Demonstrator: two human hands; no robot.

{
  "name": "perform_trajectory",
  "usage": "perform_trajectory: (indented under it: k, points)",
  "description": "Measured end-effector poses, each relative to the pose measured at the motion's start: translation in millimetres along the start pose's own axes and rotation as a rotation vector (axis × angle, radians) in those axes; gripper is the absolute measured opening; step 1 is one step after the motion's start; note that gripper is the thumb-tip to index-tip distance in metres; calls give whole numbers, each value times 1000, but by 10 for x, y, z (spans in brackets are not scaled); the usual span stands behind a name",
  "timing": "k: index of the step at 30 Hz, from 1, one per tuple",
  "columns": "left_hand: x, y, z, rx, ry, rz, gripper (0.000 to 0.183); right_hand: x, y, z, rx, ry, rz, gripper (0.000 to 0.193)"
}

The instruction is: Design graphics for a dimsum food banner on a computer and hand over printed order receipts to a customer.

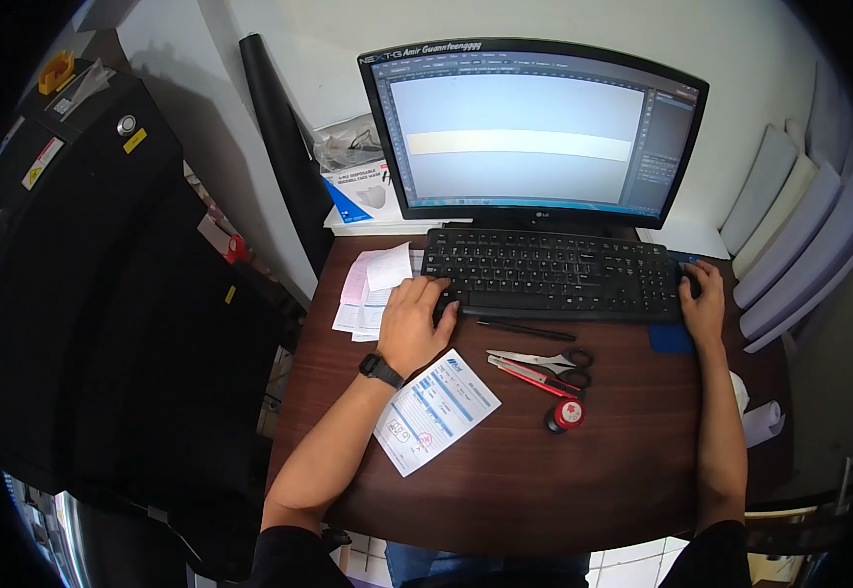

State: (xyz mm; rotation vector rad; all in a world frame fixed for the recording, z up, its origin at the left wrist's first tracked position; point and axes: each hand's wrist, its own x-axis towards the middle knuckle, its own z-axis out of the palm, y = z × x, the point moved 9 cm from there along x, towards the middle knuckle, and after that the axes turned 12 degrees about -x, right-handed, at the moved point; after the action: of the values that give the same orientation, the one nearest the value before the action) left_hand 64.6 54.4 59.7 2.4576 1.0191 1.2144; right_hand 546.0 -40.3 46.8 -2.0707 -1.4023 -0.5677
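Observation:
My left hand (411, 318) lies at the left end of a black keyboard (554, 269), fingers extended onto the corner keys and thumb apart. A dark digital watch (380, 369) is on that wrist. My right hand (706, 302) curls over a dark computer mouse (692, 285), mostly hidden under the fingers, beside the keyboard's right end. Behind the keyboard stands a monitor (534, 108) showing an editing window with a long cream strip on a pale canvas. A printed form (438, 412) with blue bands and red stamp marks lies beside my left wrist.
In front of the keyboard lie a black pen (527, 329), scissors (534, 359), a red cutter knife (536, 378) and a round red-black stamp (565, 416). Papers (373, 294) lie by my left hand. Rolled sheets (794, 230) lean at right; a large black machine (83, 294) stands left.

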Motion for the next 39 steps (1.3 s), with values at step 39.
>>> perform_trajectory:
  k: [39]
  points:
    - [-8, -37, 28, 17, -16, 3, 31, 1, -71, -30, 24, 14, -14, 27]
